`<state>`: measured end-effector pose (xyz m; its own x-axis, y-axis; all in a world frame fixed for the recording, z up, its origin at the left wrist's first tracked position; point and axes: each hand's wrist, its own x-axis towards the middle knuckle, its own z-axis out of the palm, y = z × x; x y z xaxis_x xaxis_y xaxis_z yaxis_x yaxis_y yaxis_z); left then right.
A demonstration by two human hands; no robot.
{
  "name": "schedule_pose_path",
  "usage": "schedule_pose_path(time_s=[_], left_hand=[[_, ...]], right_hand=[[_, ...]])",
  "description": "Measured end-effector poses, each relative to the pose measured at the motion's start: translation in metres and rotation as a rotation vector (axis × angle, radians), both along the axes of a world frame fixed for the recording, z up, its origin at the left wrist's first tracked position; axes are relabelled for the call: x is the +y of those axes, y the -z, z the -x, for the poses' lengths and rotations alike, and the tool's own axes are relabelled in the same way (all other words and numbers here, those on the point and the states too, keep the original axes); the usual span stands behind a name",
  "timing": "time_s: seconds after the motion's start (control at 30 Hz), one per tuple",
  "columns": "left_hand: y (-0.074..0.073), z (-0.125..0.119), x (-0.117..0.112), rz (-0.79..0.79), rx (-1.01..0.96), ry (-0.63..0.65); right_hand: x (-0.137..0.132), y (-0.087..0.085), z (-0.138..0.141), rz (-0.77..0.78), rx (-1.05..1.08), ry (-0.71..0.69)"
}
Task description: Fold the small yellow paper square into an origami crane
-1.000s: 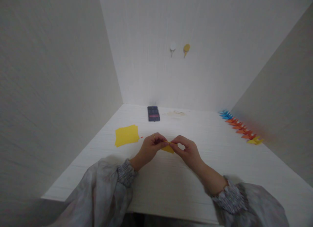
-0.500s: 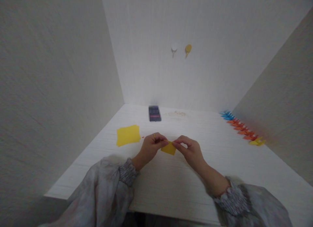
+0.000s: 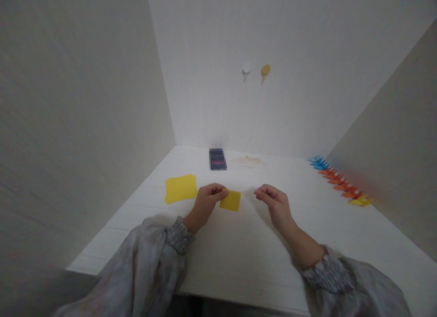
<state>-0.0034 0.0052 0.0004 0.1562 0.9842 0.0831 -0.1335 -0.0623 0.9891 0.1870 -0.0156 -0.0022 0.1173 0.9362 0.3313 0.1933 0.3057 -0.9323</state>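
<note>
My left hand (image 3: 208, 199) pinches the left corner of a small yellow paper square (image 3: 231, 201) that lies over the white table (image 3: 239, 244) in the middle. My right hand (image 3: 274, 201) hovers to the right of the square, apart from it, with its fingers curled loosely and nothing in them. A stack of yellow paper sheets (image 3: 180, 188) lies on the table to the left of my left hand.
A row of folded paper pieces, blue (image 3: 318, 162), orange (image 3: 337, 179) and yellow (image 3: 361, 200), runs along the right wall. A dark phone-like object (image 3: 217, 159) lies near the back wall. Two hooks (image 3: 256, 71) hang on the back wall. Walls close in left and right.
My right hand has let go of the yellow square and drawn off to the right. The left hand has lowered the square flat toward the table.
</note>
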Motion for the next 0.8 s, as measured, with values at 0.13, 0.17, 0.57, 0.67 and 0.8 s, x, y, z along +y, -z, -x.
schedule_pose_path(time_s=[0.13,0.17,0.57,0.67,0.8], left_hand=[[-0.003,-0.001,0.0,0.028,-0.016,-0.002],[-0.003,-0.001,-0.001,0.035,-0.015,0.002],[-0.005,-0.007,-0.009,0.019,0.042,0.165],[-0.008,-0.008,-0.01,0.013,0.059,0.173],[-0.009,-0.008,-0.01,0.01,0.073,0.146]], right_hand=[[0.0,-0.002,0.004,0.022,-0.033,-0.09],[-0.002,-0.003,0.007,0.03,-0.054,-0.121],[-0.009,-0.005,0.019,0.103,-0.143,-0.207],[-0.01,-0.005,0.018,0.124,-0.09,-0.213],[-0.012,-0.009,0.021,0.162,0.008,-0.248]])
